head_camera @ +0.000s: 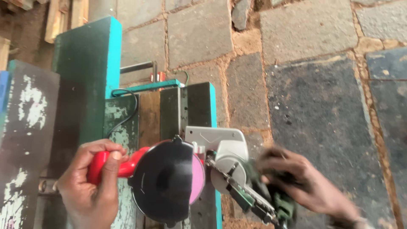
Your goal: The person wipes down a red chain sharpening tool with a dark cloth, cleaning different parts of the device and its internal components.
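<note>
Red handle [111, 166], one, gripped by left hand [91, 191]; blurred right hand [303, 184] clasps one green knob [283, 203].

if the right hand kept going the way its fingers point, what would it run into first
The right hand, blurred by motion, points left toward the grey metal housing of the grinder. It would probably meet that housing first, then the pink grinding wheel behind the black guard. Depth is unclear from this single view.

Outdoor workshop: grinder [169, 186], stone paving [322, 106]
</note>
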